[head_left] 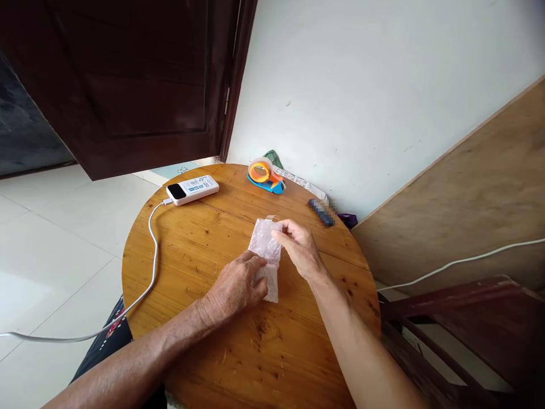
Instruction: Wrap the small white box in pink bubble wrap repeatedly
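Observation:
A small pale bubble-wrap packet (264,241) lies on the round wooden table (191,272) near its middle. My left hand (238,287) presses on the packet's near end, fingers curled over it. My right hand (300,247) pinches the packet's far right edge between thumb and fingers. A bit of clear tape or film sticks up at the packet's far end.
A white power bank (192,189) with a white cable (151,267) lies at the table's far left. An orange and blue tape dispenser (265,175) stands at the far edge, a small dark object (321,212) to its right. A dark door, wall and leaning board surround the table.

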`<state>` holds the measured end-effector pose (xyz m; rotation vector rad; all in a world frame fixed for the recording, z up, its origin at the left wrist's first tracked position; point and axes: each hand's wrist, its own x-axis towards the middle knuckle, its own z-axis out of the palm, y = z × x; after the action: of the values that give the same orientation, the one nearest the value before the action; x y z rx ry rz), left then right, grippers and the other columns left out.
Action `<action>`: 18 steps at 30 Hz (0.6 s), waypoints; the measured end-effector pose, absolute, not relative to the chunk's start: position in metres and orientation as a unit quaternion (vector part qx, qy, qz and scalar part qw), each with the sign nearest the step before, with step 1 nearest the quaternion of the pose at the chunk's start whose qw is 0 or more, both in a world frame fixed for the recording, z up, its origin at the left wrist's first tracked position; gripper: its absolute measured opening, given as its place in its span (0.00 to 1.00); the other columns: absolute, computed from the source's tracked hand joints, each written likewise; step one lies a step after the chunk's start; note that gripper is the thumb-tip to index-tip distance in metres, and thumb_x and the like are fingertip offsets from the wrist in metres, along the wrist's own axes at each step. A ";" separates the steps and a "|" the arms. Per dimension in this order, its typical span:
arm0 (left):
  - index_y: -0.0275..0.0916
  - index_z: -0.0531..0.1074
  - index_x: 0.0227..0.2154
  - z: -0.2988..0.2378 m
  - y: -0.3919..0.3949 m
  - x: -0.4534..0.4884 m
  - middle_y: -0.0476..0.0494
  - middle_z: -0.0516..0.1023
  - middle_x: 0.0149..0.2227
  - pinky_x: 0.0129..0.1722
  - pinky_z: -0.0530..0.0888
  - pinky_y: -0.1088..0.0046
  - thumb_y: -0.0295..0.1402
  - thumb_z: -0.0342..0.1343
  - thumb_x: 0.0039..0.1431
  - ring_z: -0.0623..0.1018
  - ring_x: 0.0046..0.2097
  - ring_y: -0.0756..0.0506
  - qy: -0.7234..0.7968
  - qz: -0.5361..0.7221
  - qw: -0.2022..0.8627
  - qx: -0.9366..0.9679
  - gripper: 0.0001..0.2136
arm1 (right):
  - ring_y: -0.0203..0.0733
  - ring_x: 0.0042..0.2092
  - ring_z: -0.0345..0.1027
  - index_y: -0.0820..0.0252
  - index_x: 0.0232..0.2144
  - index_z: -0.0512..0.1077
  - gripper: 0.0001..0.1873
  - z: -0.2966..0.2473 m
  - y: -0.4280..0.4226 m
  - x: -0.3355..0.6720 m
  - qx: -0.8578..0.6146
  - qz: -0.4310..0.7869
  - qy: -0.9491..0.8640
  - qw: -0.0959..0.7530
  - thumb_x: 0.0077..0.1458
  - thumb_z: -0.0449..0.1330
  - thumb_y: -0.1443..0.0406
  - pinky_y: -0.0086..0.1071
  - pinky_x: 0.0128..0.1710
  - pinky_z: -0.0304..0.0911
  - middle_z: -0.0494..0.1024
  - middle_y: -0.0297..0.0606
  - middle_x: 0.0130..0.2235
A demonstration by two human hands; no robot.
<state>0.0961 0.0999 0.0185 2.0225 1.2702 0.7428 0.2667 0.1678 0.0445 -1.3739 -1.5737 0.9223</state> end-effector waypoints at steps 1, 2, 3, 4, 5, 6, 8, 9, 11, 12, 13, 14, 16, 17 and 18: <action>0.39 0.73 0.47 0.019 0.099 0.096 0.42 0.75 0.47 0.44 0.76 0.68 0.27 0.54 0.53 0.78 0.40 0.44 0.489 0.279 0.310 0.766 0.17 | 0.34 0.28 0.61 0.58 0.28 0.69 0.09 0.049 0.159 0.266 -0.525 0.361 -0.641 0.427 0.50 0.62 0.58 0.27 0.29 0.57 0.70 0.29 0.27; 0.40 0.72 0.49 0.020 0.098 0.096 0.42 0.74 0.48 0.43 0.76 0.67 0.29 0.54 0.53 0.78 0.40 0.45 0.504 0.277 0.300 0.761 0.18 | 0.34 0.29 0.62 0.58 0.30 0.69 0.09 0.053 0.149 0.265 -0.510 0.356 -0.653 0.432 0.51 0.62 0.58 0.27 0.30 0.58 0.70 0.29 0.28; 0.41 0.70 0.50 0.021 0.096 0.096 0.42 0.72 0.49 0.42 0.76 0.67 0.30 0.55 0.54 0.78 0.39 0.45 0.524 0.277 0.286 0.753 0.19 | 0.34 0.30 0.62 0.58 0.31 0.69 0.09 0.057 0.140 0.264 -0.502 0.355 -0.661 0.430 0.53 0.61 0.59 0.27 0.30 0.58 0.70 0.29 0.28; 0.41 0.68 0.51 0.023 0.094 0.096 0.41 0.71 0.50 0.41 0.77 0.66 0.31 0.56 0.53 0.78 0.39 0.44 0.546 0.279 0.271 0.742 0.20 | 0.35 0.30 0.62 0.58 0.32 0.69 0.08 0.060 0.131 0.263 -0.498 0.356 -0.667 0.425 0.54 0.61 0.59 0.28 0.31 0.58 0.70 0.30 0.29; 0.41 0.66 0.52 0.024 0.093 0.096 0.41 0.70 0.50 0.42 0.77 0.64 0.32 0.57 0.53 0.78 0.41 0.43 0.564 0.284 0.256 0.732 0.22 | 0.35 0.30 0.63 0.58 0.32 0.69 0.08 0.063 0.123 0.263 -0.495 0.355 -0.672 0.421 0.55 0.60 0.60 0.28 0.31 0.59 0.70 0.30 0.29; 0.41 0.65 0.52 0.025 0.092 0.096 0.40 0.69 0.50 0.43 0.77 0.63 0.33 0.58 0.52 0.77 0.42 0.42 0.578 0.291 0.243 0.723 0.22 | 0.35 0.30 0.63 0.58 0.32 0.68 0.07 0.065 0.114 0.262 -0.492 0.352 -0.678 0.418 0.56 0.60 0.60 0.28 0.31 0.59 0.70 0.30 0.28; 0.39 0.65 0.51 0.025 0.091 0.095 0.39 0.69 0.49 0.47 0.76 0.60 0.34 0.60 0.50 0.76 0.47 0.39 0.591 0.307 0.227 0.711 0.23 | 0.35 0.30 0.64 0.57 0.31 0.68 0.06 0.066 0.099 0.263 -0.491 0.332 -0.691 0.413 0.58 0.59 0.61 0.28 0.32 0.60 0.70 0.30 0.28; 0.38 0.64 0.51 0.025 0.092 0.095 0.38 0.69 0.50 0.49 0.75 0.58 0.34 0.61 0.50 0.76 0.49 0.37 0.592 0.313 0.224 0.708 0.24 | 0.35 0.31 0.65 0.57 0.31 0.68 0.06 0.065 0.092 0.263 -0.493 0.317 -0.699 0.410 0.58 0.59 0.62 0.28 0.33 0.61 0.71 0.30 0.29; 0.37 0.63 0.53 0.024 0.094 0.094 0.36 0.69 0.52 0.52 0.73 0.54 0.32 0.62 0.49 0.74 0.52 0.35 0.584 0.324 0.226 0.709 0.28 | 0.36 0.32 0.67 0.57 0.32 0.68 0.05 0.060 0.078 0.264 -0.499 0.282 -0.713 0.404 0.60 0.58 0.63 0.28 0.36 0.62 0.73 0.31 0.30; 0.38 0.62 0.55 0.023 0.096 0.093 0.35 0.68 0.53 0.52 0.72 0.54 0.31 0.62 0.48 0.74 0.53 0.35 0.572 0.328 0.236 0.714 0.30 | 0.37 0.34 0.69 0.56 0.33 0.69 0.04 0.056 0.071 0.264 -0.498 0.266 -0.721 0.401 0.61 0.57 0.64 0.29 0.38 0.63 0.74 0.32 0.32; 0.39 0.61 0.56 0.022 0.097 0.093 0.35 0.67 0.55 0.53 0.72 0.54 0.29 0.63 0.47 0.73 0.54 0.35 0.554 0.331 0.251 0.721 0.32 | 0.39 0.38 0.71 0.56 0.34 0.69 0.03 0.051 0.065 0.263 -0.493 0.252 -0.730 0.400 0.62 0.56 0.65 0.30 0.42 0.64 0.76 0.34 0.35; 0.40 0.62 0.57 0.021 0.099 0.093 0.35 0.65 0.57 0.53 0.72 0.55 0.28 0.63 0.46 0.73 0.55 0.36 0.532 0.334 0.270 0.729 0.32 | 0.40 0.42 0.72 0.56 0.36 0.69 0.04 0.045 0.059 0.262 -0.483 0.239 -0.740 0.402 0.63 0.55 0.66 0.31 0.45 0.65 0.77 0.36 0.39; 0.41 0.66 0.53 0.019 0.100 0.093 0.36 0.64 0.59 0.53 0.72 0.58 0.27 0.64 0.46 0.72 0.56 0.36 0.491 0.338 0.306 0.742 0.28 | 0.42 0.50 0.72 0.55 0.38 0.69 0.06 0.033 0.049 0.259 -0.460 0.213 -0.754 0.417 0.63 0.53 0.69 0.33 0.52 0.64 0.78 0.39 0.46; 0.41 0.69 0.49 0.018 0.101 0.092 0.36 0.65 0.59 0.53 0.72 0.58 0.27 0.63 0.47 0.72 0.56 0.37 0.475 0.339 0.316 0.748 0.24 | 0.43 0.53 0.71 0.54 0.38 0.69 0.07 0.027 0.046 0.257 -0.451 0.201 -0.757 0.428 0.63 0.53 0.70 0.34 0.54 0.63 0.77 0.39 0.49; 0.41 0.70 0.45 0.018 0.101 0.092 0.37 0.67 0.57 0.53 0.71 0.58 0.27 0.63 0.48 0.72 0.55 0.37 0.464 0.337 0.320 0.754 0.20 | 0.43 0.55 0.70 0.54 0.39 0.69 0.08 0.022 0.044 0.256 -0.445 0.191 -0.756 0.440 0.63 0.53 0.70 0.35 0.55 0.63 0.77 0.40 0.50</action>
<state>0.0917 0.1008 0.0177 1.9816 1.2205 0.8864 0.2559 0.0444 0.0221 -1.1066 -1.8788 0.4736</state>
